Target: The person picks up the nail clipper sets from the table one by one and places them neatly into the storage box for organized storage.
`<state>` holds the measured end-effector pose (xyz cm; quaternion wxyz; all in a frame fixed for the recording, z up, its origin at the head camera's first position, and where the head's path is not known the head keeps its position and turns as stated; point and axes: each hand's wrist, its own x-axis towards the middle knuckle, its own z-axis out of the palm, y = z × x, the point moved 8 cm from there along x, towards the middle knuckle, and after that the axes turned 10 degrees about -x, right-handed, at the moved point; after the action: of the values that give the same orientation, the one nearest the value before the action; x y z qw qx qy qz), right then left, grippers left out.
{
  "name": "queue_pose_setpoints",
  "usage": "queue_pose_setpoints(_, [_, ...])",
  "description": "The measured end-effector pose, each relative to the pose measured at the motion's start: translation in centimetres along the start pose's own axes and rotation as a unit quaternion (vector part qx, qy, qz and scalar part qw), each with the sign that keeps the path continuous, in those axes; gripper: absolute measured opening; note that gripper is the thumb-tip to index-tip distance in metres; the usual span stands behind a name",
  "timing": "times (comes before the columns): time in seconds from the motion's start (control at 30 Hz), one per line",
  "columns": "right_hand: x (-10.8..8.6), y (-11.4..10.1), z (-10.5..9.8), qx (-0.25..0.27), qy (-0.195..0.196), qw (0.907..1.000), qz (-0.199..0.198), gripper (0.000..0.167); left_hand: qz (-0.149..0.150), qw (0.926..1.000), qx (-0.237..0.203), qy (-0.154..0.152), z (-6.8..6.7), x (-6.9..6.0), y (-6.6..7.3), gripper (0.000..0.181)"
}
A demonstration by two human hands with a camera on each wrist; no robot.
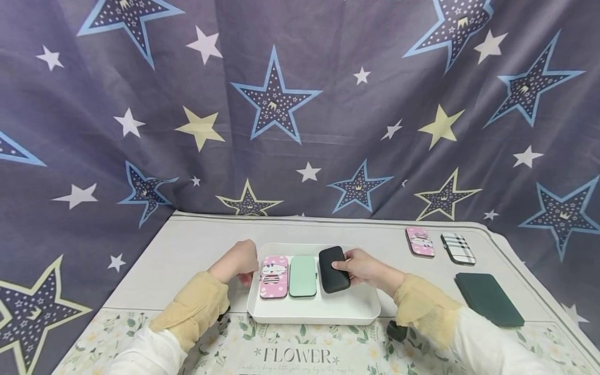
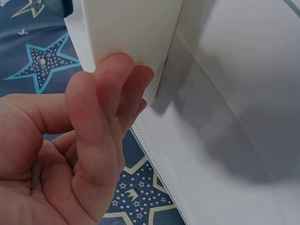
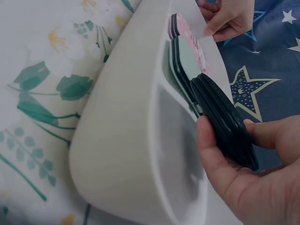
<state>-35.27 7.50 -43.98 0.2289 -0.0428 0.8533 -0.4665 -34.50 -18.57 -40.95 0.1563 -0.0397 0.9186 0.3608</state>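
Note:
My right hand pinches a small black case between thumb and fingers, tilted above the right part of a white tray. In the right wrist view, the black case shows its edge, and its far end is close to the mint-green case. Inside the tray, a pink case with a cartoon animal lies left of the mint-green case. At the tray's left end is my left hand; its loosely bent fingers touch the outer wall.
On the table's right side lie another pink case, a plaid case and a dark green flat item. A floral cloth covers the front edge. A star-patterned curtain hangs behind the table.

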Motion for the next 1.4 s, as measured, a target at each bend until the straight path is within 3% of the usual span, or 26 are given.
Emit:
queue_pose_setpoints(0.53, [1.1,1.3,1.1,-0.052,0.025,0.9979,0.029,0.032,0.021,0.9995,0.023,0.005,0.1,0.1,0.2,0.011])
queue_pose_setpoints(0.77, [0.5,0.6,1.0,-0.094,0.034,0.9947,0.024,0.030,0.019,0.9996,0.022,0.005,0.1,0.2,0.2,0.011])
queue_pose_setpoints(0.9, [0.3,0.3,0.8,-0.176,0.046,0.9832,0.012,0.029,0.021,0.9996,0.019,0.008,0.0,0.0,0.2,0.012])
queue_pose_setpoints(1.07, [0.3,-0.1,0.6,-0.300,0.069,0.9514,0.000,0.034,0.024,0.9995,0.016,0.010,0.1,0.2,0.0,0.013])
queue_pose_setpoints(1.13, [0.1,-0.3,0.5,-0.320,0.073,0.9446,0.004,0.035,0.021,0.9996,0.014,0.010,0.1,0.3,-0.1,0.013])
queue_pose_setpoints(1.27, [-0.1,-0.3,0.3,-0.331,0.076,0.9405,0.010,0.037,0.018,0.9997,0.015,0.010,0.2,0.5,-0.1,0.012])
queue_pose_setpoints(1.4, [-0.1,-0.1,0.1,-0.326,0.075,0.9423,0.009,0.037,0.022,0.9995,0.017,0.012,0.1,0.5,0.0,0.013])
